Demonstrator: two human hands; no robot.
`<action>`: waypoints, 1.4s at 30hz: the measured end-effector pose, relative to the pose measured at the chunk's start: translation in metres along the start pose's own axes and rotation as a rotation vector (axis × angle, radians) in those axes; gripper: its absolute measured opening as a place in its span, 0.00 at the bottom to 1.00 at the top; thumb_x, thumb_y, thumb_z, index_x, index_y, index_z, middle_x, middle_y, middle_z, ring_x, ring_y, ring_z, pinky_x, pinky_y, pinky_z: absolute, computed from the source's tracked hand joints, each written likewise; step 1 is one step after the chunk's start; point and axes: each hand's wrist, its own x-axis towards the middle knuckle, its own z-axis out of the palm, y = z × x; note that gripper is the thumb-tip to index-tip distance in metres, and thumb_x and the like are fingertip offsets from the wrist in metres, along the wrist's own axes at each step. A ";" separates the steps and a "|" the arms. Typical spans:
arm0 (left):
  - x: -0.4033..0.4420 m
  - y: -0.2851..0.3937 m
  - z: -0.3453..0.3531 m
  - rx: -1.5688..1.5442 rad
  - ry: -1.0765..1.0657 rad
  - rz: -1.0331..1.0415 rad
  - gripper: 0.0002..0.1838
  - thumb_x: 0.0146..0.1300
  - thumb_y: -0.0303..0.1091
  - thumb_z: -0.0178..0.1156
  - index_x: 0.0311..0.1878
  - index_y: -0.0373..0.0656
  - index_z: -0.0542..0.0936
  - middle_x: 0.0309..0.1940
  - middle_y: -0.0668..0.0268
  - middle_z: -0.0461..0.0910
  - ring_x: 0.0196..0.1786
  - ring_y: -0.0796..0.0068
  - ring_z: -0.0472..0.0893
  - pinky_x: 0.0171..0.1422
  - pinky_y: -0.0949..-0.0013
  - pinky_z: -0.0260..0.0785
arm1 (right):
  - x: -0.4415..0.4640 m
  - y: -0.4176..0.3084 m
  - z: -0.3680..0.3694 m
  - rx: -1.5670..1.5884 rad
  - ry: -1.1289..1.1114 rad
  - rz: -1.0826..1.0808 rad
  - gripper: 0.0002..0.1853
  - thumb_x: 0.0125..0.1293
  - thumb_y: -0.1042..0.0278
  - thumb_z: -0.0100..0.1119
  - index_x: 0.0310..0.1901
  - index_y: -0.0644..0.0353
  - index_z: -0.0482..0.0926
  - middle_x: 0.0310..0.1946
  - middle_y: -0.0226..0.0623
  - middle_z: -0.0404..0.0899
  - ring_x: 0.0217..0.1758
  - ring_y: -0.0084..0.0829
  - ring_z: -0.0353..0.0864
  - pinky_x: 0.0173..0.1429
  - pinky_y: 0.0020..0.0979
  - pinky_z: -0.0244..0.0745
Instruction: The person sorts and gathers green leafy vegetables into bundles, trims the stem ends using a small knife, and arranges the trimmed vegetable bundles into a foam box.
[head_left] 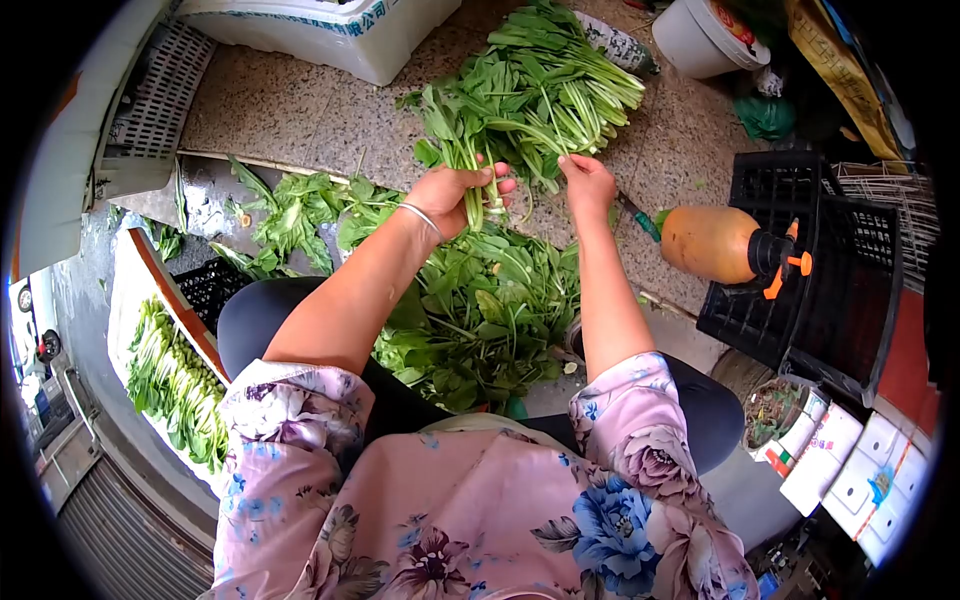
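My left hand (446, 194) is closed around a small bunch of leafy greens (462, 150), with the pale stalk ends pointing down toward me and the leaves away. To its right, my right hand (590, 187) pinches thumb and forefinger together at the near edge of a big heap of leafy greens (560, 85), where a thin stalk seems to run into the fingertips. That heap lies on the speckled stone slab (300, 110), stalks to the right. Below my hands, between my knees, is a loose pile of greens (480, 310).
A green-handled tool (648, 228), perhaps a knife, lies right of my right hand beside an orange spray bottle (710, 243). Black crates (850, 280) stand farther right. At left, a foam box (118, 320) holds lined-up greens. Another foam box (340, 40) and a white bucket (700, 40) stand behind.
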 end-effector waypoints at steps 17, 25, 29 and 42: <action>-0.005 0.000 0.000 -0.071 -0.117 -0.067 0.14 0.62 0.28 0.40 0.45 0.29 0.69 0.41 0.53 0.75 0.42 0.60 0.77 0.55 0.58 0.67 | -0.123 -0.082 -0.004 0.199 -0.117 -0.273 0.08 0.49 0.75 0.63 0.31 0.60 0.75 0.27 0.34 0.79 0.27 0.25 0.78 0.33 0.27 0.71; 0.003 -0.006 -0.007 -0.006 -0.080 -0.007 0.06 0.60 0.22 0.45 0.39 0.29 0.69 0.40 0.54 0.76 0.43 0.62 0.77 0.51 0.62 0.72 | -0.129 -0.081 -0.003 0.088 -0.080 -0.504 0.10 0.51 0.79 0.59 0.36 0.59 0.74 0.30 0.34 0.80 0.28 0.26 0.79 0.34 0.27 0.73; -0.003 -0.010 -0.001 -0.127 0.017 0.013 0.07 0.59 0.20 0.45 0.39 0.26 0.68 0.38 0.51 0.75 0.39 0.59 0.78 0.42 0.61 0.75 | -0.128 -0.077 -0.002 0.484 -0.062 -0.200 0.08 0.53 0.83 0.57 0.35 0.64 0.73 0.29 0.35 0.79 0.29 0.22 0.78 0.35 0.22 0.73; -0.005 -0.009 0.015 -0.116 0.305 0.220 0.08 0.60 0.19 0.43 0.42 0.27 0.62 0.37 0.50 0.74 0.35 0.57 0.79 0.33 0.59 0.75 | -0.095 -0.065 -0.002 0.655 0.358 0.047 0.09 0.44 0.86 0.56 0.27 0.63 0.72 0.22 0.33 0.75 0.22 0.21 0.74 0.28 0.20 0.71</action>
